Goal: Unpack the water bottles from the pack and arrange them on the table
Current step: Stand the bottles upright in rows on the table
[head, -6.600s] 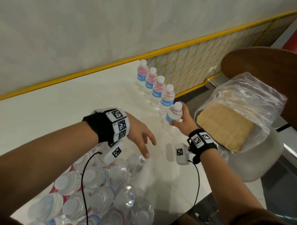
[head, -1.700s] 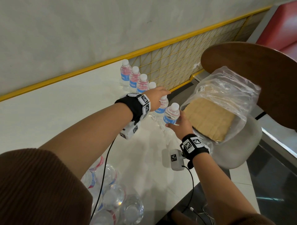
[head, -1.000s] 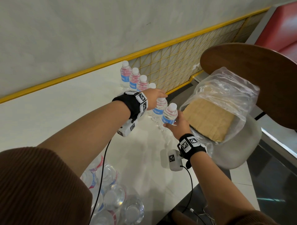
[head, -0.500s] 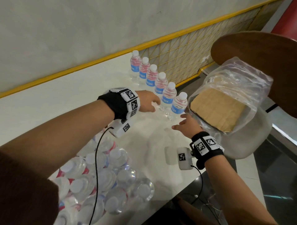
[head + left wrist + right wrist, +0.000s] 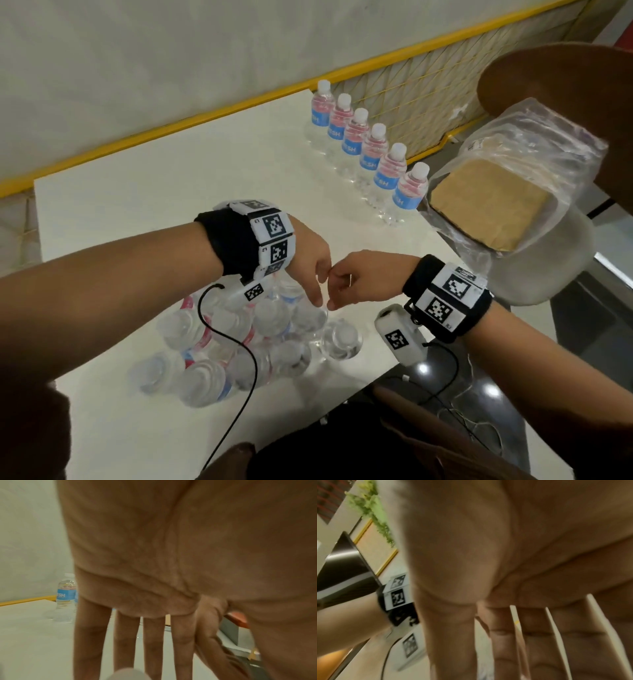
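Bottles (image 5: 368,154): six lined up at 1 o'clock
Left hand (image 5: 308,260) and right hand (image 5: 356,277), seemingly empty and relaxed, reach the pack (image 5: 239,342); next, grasp one.

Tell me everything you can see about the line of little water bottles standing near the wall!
The row of bottles has six small clear plastic bottles, all upright on the white table along its right edge. Each has a white cap, a blue label with white letters and a pinkish band above it. They stand close together in a slanted line running from the yellow-trimmed wall end toward the person. The nearest bottle stands beside a clear plastic bag; whether they touch is unclear. No hand touches the row.
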The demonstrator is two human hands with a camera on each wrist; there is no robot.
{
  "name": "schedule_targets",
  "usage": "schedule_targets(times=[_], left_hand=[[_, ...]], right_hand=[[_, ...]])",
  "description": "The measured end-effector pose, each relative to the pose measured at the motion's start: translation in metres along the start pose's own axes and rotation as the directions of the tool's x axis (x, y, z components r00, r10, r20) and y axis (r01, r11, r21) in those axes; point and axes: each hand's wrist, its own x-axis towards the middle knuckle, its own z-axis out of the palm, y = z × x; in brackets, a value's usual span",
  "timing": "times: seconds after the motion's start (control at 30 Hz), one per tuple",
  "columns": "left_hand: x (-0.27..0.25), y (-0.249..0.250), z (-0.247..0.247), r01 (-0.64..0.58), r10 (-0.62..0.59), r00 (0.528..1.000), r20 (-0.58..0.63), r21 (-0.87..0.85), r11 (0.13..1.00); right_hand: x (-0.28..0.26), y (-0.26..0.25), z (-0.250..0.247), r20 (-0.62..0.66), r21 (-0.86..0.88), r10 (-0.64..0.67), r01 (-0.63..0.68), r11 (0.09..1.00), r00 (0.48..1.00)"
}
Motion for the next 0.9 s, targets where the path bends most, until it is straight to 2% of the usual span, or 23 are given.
schedule_targets(times=[0.17, 0.33, 0.6, 0.8, 0.9], left_hand=[[0.003, 0.008, 0.013, -0.075, 0.068, 0.997, 0.042, 0.173, 0.982], [0.015, 0.015, 0.019, -0.115, 0.115, 0.993, 0.017, 0.286, 0.951], [0.030, 0.013, -0.003, -0.057, 0.089, 0.983, -0.161, 0.196, 0.979], [0.059, -0.005, -0.036, 0.060, -0.046, 0.956, -0.291, 0.042, 0.997], [0.074, -0.020, -0.059, 0.142, -0.160, 0.904, -0.396, -0.076, 0.987]], right_hand=[[-0.008, -0.016, 0.024, 0.146, -0.193, -0.013, 0.041, 0.980, 0.989], [-0.005, -0.014, 0.035, 0.064, -0.289, 0.001, 0.018, 0.957, 0.998], [0.003, 0.006, 0.009, -0.042, -0.243, 0.038, -0.047, 0.969, 0.998], [0.023, 0.042, -0.039, -0.262, -0.238, 0.114, -0.178, 0.955, 0.958], [0.041, 0.059, -0.067, -0.375, -0.218, 0.101, -0.194, 0.957, 0.921]])
